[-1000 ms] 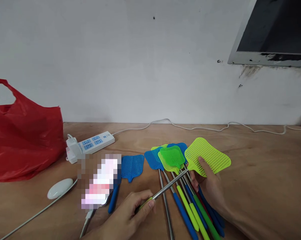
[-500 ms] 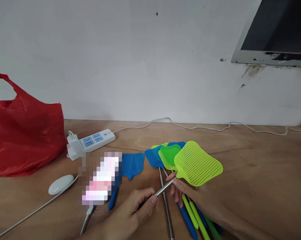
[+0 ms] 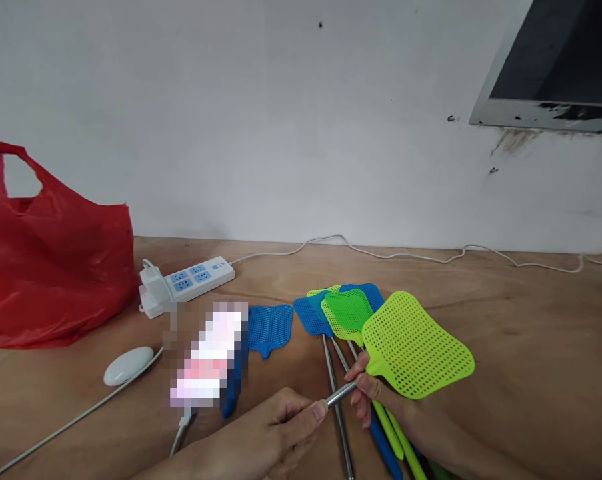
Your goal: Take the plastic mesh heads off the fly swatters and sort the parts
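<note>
Between both hands is a fly swatter (image 3: 418,347) with a yellow-green mesh head and a metal rod. My left hand (image 3: 285,427) is closed around the lower part of the rod; the end inside the fist is hidden. Thumb and fingers of my right hand (image 3: 368,393) pinch the rod just below the head. Beneath and behind it lie several more fly swatters in a fanned pile, among them a blue head (image 3: 311,315) and a green head (image 3: 349,310). Their rods and coloured handles point toward me. A separate blue swatter head (image 3: 269,328) lies left of the pile.
A blurred-out lit screen (image 3: 205,360) with a cable lies at left, beside a white mouse-shaped object (image 3: 128,365). Farther back are a white power strip (image 3: 201,280) and a red plastic bag (image 3: 61,267). A thin white cord (image 3: 395,255) runs along the wall.
The yellow-green swatter and both hands have moved slightly right and down, nearer to me. Its head looks larger. The whole view has shifted a little.
</note>
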Demonstrator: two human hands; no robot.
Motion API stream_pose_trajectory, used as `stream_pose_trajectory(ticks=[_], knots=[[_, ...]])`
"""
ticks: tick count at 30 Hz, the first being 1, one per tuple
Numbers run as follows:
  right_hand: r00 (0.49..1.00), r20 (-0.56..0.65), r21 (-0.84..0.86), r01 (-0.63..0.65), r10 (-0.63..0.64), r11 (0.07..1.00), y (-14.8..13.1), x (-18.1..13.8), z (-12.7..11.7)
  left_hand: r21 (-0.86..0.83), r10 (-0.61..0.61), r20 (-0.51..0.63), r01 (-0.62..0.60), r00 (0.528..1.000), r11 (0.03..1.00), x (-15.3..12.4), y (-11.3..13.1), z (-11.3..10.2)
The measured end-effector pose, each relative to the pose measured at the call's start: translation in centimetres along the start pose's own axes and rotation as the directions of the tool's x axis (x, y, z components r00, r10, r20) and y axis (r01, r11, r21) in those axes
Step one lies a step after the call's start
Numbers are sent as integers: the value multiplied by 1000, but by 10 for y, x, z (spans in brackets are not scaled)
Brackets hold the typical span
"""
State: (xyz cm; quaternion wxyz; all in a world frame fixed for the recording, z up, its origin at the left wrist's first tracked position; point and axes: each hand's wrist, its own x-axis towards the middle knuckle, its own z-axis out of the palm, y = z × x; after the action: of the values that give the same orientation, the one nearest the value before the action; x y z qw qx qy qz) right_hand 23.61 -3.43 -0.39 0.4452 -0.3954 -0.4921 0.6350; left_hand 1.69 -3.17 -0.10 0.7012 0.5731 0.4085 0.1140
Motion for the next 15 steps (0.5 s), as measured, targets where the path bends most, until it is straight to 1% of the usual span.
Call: stream_pose_trajectory(ticks=[3,5,6,8,9,10,11,12,13,14,15], knots=[[1000,-4,6,0,0,1000,-1,-1,1,-69,-119,76,125,990,990,-4,9,-3],[1000,-15,-7,15,-15,1000,-2,0,-4,-81,-163,127,174,978,981,-6,15,-5],[999,-35,-1,36,-36,999,-3,3,-8,-91,-180,130,192,975,977,-6,16,-6],[984,-139,52,120,-112,991,-5,9,-19,-138,-204,111,219,973,966,-6,17,-7],[961,-233,109,178,-149,978,-6,13,-24,-175,-194,102,210,976,962,-5,16,-7],[929,-329,155,230,-170,961,-7,17,-30,-208,-154,91,170,984,963,-5,14,-8],[897,-407,186,265,-171,946,-9,21,-35,-223,-88,67,100,994,970,-4,12,-8],[881,-448,209,268,-152,940,-10,25,-39,-211,-4,28,10,1000,978,-3,10,-8],[869,-475,228,271,-136,935,-11,27,-42,-149,93,-32,-97,995,984,-3,8,-8],[866,-485,240,263,-119,935,-11,29,-43,-42,173,-101,-178,980,983,-3,6,-9],[867,-488,245,252,-106,936,-11,30,-44,97,252,-166,-238,953,966,-3,5,-10]])
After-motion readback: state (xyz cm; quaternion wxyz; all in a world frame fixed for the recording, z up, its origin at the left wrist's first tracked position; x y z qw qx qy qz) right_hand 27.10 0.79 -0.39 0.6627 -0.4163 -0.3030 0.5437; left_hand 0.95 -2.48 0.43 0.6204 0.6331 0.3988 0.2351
